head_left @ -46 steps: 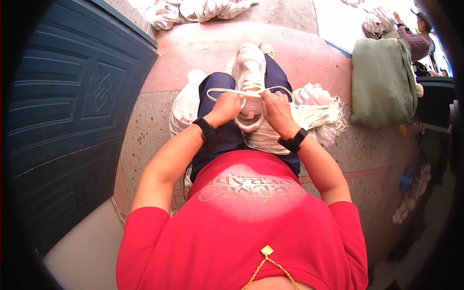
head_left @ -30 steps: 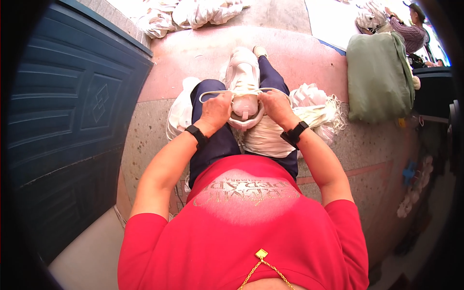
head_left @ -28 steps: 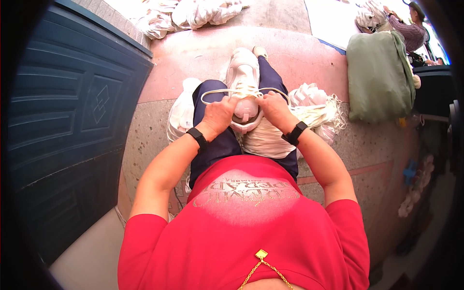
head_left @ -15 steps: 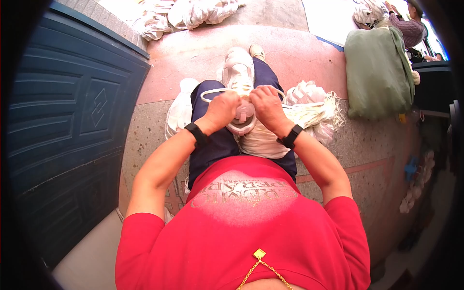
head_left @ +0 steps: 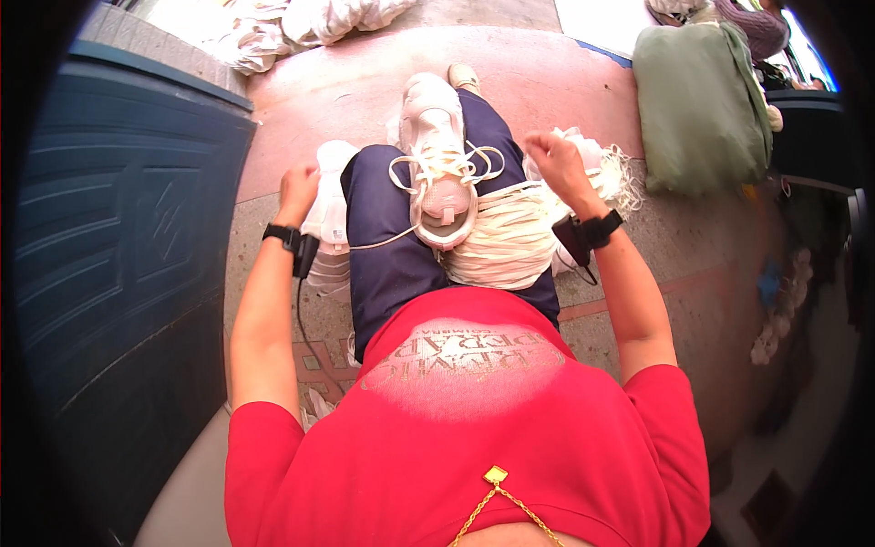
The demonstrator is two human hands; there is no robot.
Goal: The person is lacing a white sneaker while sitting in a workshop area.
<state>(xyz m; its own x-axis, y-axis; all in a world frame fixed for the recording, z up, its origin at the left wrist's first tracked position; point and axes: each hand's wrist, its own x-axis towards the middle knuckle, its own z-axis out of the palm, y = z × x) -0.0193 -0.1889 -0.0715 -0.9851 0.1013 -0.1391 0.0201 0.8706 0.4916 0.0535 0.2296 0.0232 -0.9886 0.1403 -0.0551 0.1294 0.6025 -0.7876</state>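
Taking the shoe as reference. Far left of it: blue door [head_left: 146, 210]. Next, your left hand [head_left: 299, 193], well out to the left of the shoe, fingers curled in; can't tell if they hold anything. A white pile [head_left: 330, 217] sits between that hand and the shoe, just beside the hand; can't tell if they touch. One loose lace end [head_left: 385, 242] runs from the shoe's left side across your thigh towards that pile.

The shoe [head_left: 447, 196] itself lies on your lap between both hands, long axis pointing away from you: toe far, heel towards your belly. Its bow [head_left: 445, 167] has one loop out each side.

Right of the heel: cream lace bundle [head_left: 503, 239]. Right hand [head_left: 556, 162] is above and right of that, fingers half bent and loose, no lace seen in them. Shoe is to its left; right is your nearer hand. Green sack [head_left: 702, 109] well off right.
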